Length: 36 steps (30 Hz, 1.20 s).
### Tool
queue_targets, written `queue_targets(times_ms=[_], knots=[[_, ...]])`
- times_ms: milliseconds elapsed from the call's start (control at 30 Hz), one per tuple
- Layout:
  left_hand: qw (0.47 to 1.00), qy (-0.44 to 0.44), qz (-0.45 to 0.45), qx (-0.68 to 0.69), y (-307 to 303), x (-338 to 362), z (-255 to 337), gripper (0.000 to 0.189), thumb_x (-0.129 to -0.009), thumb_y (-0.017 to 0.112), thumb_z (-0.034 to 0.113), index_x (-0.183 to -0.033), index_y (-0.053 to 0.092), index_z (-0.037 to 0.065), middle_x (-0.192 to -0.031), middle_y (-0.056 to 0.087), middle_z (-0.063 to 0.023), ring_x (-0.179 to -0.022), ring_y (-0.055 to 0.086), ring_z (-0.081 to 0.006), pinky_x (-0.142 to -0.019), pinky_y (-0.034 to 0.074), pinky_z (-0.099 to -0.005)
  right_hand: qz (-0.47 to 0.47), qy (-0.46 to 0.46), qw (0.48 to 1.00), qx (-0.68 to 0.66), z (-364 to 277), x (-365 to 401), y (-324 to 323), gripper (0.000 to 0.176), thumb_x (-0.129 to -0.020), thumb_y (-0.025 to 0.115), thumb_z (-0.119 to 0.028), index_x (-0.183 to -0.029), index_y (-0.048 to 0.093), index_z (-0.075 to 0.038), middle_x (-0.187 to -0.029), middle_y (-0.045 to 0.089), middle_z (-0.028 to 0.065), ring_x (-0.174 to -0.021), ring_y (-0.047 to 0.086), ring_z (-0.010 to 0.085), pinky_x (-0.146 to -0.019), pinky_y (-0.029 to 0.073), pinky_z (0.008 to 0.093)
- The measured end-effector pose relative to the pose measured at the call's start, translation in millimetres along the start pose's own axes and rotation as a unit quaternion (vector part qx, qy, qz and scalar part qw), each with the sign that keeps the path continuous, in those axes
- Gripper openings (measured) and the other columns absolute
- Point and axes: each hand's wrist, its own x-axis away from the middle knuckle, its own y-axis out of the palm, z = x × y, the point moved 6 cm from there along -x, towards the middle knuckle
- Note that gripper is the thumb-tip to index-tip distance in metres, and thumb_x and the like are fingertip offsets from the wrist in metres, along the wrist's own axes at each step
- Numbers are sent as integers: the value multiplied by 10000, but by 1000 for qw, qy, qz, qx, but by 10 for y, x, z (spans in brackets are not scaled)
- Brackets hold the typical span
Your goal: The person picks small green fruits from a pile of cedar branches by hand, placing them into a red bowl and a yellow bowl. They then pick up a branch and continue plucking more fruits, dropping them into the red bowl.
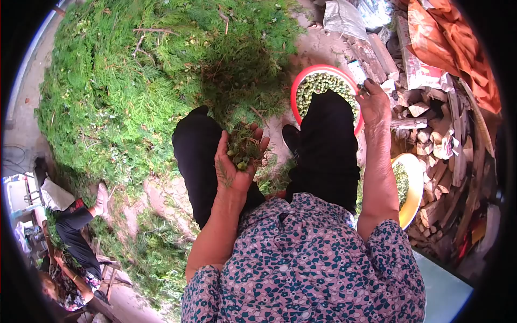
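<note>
In front of my lap, my left hand (237,164) is palm up and cupped around a small heap of cypress sprigs with round green seed cones (243,153). My right hand (374,105) is raised at the right rim of a red-edged basin (295,102) with many green cones in it. Its thumb and fingers are pinched together; a small dark bit shows at the tips, too small to name. My right knee covers part of the basin.
A large pile of cut cypress branches (124,81) spreads ahead and left. A yellow basin (413,177) with green cones stands right, beside stacked firewood (431,129) and orange cloth (452,43). At lower left another person (75,237) sits with greenery in hand.
</note>
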Motion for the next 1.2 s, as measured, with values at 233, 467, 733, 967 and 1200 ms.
queue_targets(times_ms=[233, 467, 733, 967, 1200], knots=[[998, -7, -61, 28, 81, -23, -34, 461, -916, 377, 311, -1198, 384, -53, -1159, 479, -231, -1094, 472, -359, -966, 345, -543, 89, 81, 946, -300, -537, 208, 13, 335, -752, 610, -16, -1083, 566, 7, -930, 606, 80, -824, 581, 133, -703, 458, 241], [964, 110, -133, -204, 168, 49, 75, 428, -916, 372, 314, -1173, 417, -26, -1176, 485, -204, -1109, 475, -312, -952, 386, -484, -332, -115, 922, -161, -2031, 1310, 1044, 641, -603, 733, -74, -1184, 461, -59, -950, 511, 111, -864, 520, 250, -697, 467, 311], [610, 351, -150, -695, 369, 254, 145, 375, -825, 526, 17, -1177, 416, -47, -1183, 524, -136, -1020, 557, -193, -884, 437, -276, -252, -132, 947, -152, -1926, 1412, 1301, 429, -667, 665, -25, -1078, 545, -32, -939, 510, 113, -845, 534, 264, -752, 452, 316], [968, 98, -153, -173, 174, 36, 106, 393, -902, 419, 194, -1209, 379, -49, -1220, 479, -169, -1131, 474, -254, -917, 432, -357, -296, 104, 879, -360, -1714, 1450, 1394, 164, -796, 556, 7, -958, 562, 25, -843, 559, 63, -638, 563, 131, -573, 478, 236], [989, 20, -146, 19, 150, 39, 77, 479, -938, 269, 331, -1227, 361, -39, -1242, 423, -206, -1171, 413, -341, -971, 373, -503, -253, 225, 769, -543, -1552, 1412, 1334, 147, -817, 551, -4, -955, 546, 46, -790, 583, 86, -593, 571, 138, -549, 493, 247]])
